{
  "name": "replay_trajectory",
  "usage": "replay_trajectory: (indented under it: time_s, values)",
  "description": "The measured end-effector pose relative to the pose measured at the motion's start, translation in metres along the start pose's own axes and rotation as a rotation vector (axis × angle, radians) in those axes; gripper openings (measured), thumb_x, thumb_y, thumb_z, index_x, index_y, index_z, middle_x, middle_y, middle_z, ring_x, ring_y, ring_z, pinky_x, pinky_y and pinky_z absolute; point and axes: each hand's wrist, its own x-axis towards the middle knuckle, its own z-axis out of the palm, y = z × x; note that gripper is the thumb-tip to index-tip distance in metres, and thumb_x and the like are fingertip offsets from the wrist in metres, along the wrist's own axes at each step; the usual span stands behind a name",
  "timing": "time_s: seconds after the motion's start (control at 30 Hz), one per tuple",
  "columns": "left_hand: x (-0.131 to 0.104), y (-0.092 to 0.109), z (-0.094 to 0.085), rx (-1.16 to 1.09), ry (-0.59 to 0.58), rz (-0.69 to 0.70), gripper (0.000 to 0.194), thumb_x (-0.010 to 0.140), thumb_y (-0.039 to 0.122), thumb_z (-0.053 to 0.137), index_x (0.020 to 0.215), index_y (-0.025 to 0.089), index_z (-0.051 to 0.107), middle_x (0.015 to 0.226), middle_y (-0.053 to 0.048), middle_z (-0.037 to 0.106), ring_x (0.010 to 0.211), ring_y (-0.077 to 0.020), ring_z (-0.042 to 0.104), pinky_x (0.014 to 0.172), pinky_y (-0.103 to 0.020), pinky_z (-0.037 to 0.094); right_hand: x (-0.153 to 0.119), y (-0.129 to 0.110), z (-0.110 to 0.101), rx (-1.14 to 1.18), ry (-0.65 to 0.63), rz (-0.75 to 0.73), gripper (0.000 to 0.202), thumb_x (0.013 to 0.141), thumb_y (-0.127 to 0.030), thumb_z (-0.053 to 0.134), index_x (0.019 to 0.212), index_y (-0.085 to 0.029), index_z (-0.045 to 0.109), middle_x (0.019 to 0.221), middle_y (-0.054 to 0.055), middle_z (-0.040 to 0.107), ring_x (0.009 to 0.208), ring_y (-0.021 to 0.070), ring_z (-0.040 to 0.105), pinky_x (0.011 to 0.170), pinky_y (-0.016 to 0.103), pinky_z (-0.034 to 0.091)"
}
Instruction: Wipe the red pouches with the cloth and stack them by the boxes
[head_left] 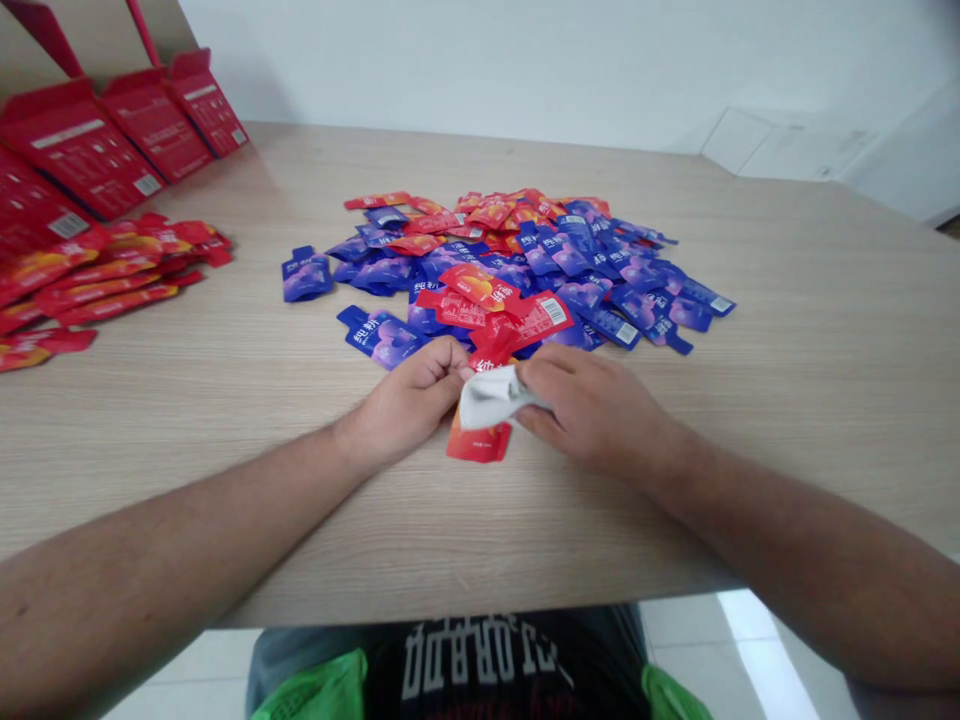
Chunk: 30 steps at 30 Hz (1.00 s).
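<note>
My left hand (415, 398) is closed, its fingertips pinching the left edge of a red pouch (480, 446) with orange fruit printed on it. Between thumb and fingers, my right hand (592, 405) grips a folded white cloth (491, 397), possibly a tissue, which lies over the front of that pouch and covers its middle. Just beyond my hands spreads a heap of blue pouches (566, 255) and red pouches (499, 213). One blue pouch (384, 338) lies right behind my left hand.
Red cartons (82, 145) with raised flaps stand in a row at the back left. In front of them sits a stack of red pouches (112, 270). A pale wood-grain table (810, 400) carries everything, with a white wall (495, 70) behind.
</note>
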Motion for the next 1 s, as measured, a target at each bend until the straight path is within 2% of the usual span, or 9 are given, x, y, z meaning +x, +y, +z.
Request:
replay_trajectory:
  time_s: [0.07, 0.13, 0.27, 0.33, 0.53, 0.7, 0.77, 0.93, 1.0]
  values:
    - [0.000, -0.001, 0.000, -0.022, -0.008, -0.011, 0.026, 0.095, 0.040, 0.067, 0.089, 0.020, 0.051, 0.076, 0.003, 0.053, 0.059, -0.0094, 0.043, 0.053, -0.023, 0.033, 0.002, 0.009, -0.001, -0.010, 0.081, 0.132, 0.017, 0.099, -0.032, 0.062, 0.104, -0.017, 0.062, 0.103, 0.011, 0.067, 0.092, 0.0251, 0.061, 0.076, 0.035, 0.045]
    - [0.000, -0.001, 0.000, -0.042, -0.005, -0.015, 0.027, 0.095, 0.040, 0.067, 0.089, 0.020, 0.051, 0.075, 0.003, 0.054, 0.059, -0.0099, 0.044, 0.053, -0.024, 0.033, 0.002, 0.010, 0.000, 0.000, 0.094, 0.145, 0.016, 0.099, -0.032, 0.062, 0.104, -0.017, 0.062, 0.103, 0.010, 0.066, 0.091, 0.0248, 0.061, 0.076, 0.035, 0.044]
    - [0.000, 0.000, 0.000, -0.013, 0.011, 0.002, 0.026, 0.094, 0.039, 0.068, 0.088, 0.020, 0.052, 0.076, 0.002, 0.055, 0.062, -0.0108, 0.047, 0.056, -0.024, 0.036, -0.001, -0.007, 0.002, 0.040, -0.061, -0.115, 0.011, 0.097, -0.029, 0.064, 0.102, -0.020, 0.065, 0.102, 0.008, 0.067, 0.093, 0.0241, 0.061, 0.078, 0.034, 0.044]
    - [-0.001, 0.001, 0.000, 0.009, 0.004, 0.006, 0.026, 0.094, 0.040, 0.068, 0.088, 0.020, 0.053, 0.076, 0.002, 0.055, 0.063, -0.0110, 0.047, 0.057, -0.024, 0.037, -0.002, -0.010, 0.001, 0.036, -0.092, -0.152, 0.009, 0.098, -0.028, 0.063, 0.102, -0.020, 0.065, 0.103, 0.008, 0.067, 0.094, 0.0243, 0.062, 0.078, 0.035, 0.044]
    - [0.000, 0.000, 0.000, -0.048, -0.035, -0.025, 0.028, 0.093, 0.041, 0.069, 0.089, 0.020, 0.050, 0.076, 0.002, 0.056, 0.060, -0.0104, 0.046, 0.055, -0.023, 0.034, 0.003, 0.013, -0.003, 0.006, 0.105, 0.182, 0.017, 0.100, -0.035, 0.060, 0.101, -0.018, 0.061, 0.103, 0.011, 0.066, 0.093, 0.0261, 0.060, 0.076, 0.035, 0.044]
    - [0.000, 0.000, 0.000, -0.029, -0.011, -0.016, 0.026, 0.094, 0.040, 0.068, 0.088, 0.020, 0.051, 0.075, 0.003, 0.054, 0.060, -0.0105, 0.046, 0.054, -0.023, 0.035, -0.001, -0.007, 0.001, 0.031, -0.066, -0.101, 0.011, 0.099, -0.030, 0.062, 0.101, -0.020, 0.064, 0.100, 0.008, 0.066, 0.092, 0.0234, 0.060, 0.077, 0.034, 0.044]
    - [0.000, 0.001, 0.000, -0.017, -0.015, -0.006, 0.026, 0.094, 0.040, 0.067, 0.088, 0.020, 0.052, 0.075, 0.002, 0.054, 0.061, -0.0106, 0.046, 0.055, -0.023, 0.035, -0.002, -0.010, 0.000, 0.021, -0.084, -0.146, 0.010, 0.099, -0.029, 0.062, 0.100, -0.020, 0.065, 0.100, 0.008, 0.066, 0.093, 0.0236, 0.060, 0.077, 0.034, 0.044]
    - [0.000, 0.001, 0.001, -0.066, -0.030, -0.023, 0.028, 0.094, 0.041, 0.069, 0.089, 0.020, 0.050, 0.076, 0.003, 0.054, 0.061, -0.0103, 0.045, 0.055, -0.023, 0.035, 0.002, 0.013, -0.001, -0.011, 0.096, 0.145, 0.017, 0.100, -0.034, 0.060, 0.103, -0.017, 0.061, 0.102, 0.010, 0.066, 0.092, 0.0254, 0.060, 0.075, 0.035, 0.043]
    - [0.000, 0.001, 0.001, -0.074, -0.022, -0.028, 0.029, 0.094, 0.042, 0.069, 0.089, 0.020, 0.050, 0.077, 0.002, 0.055, 0.061, -0.0104, 0.046, 0.055, -0.023, 0.035, 0.003, 0.014, -0.001, -0.002, 0.099, 0.163, 0.017, 0.100, -0.035, 0.060, 0.102, -0.017, 0.061, 0.102, 0.011, 0.066, 0.092, 0.0252, 0.060, 0.075, 0.035, 0.043]
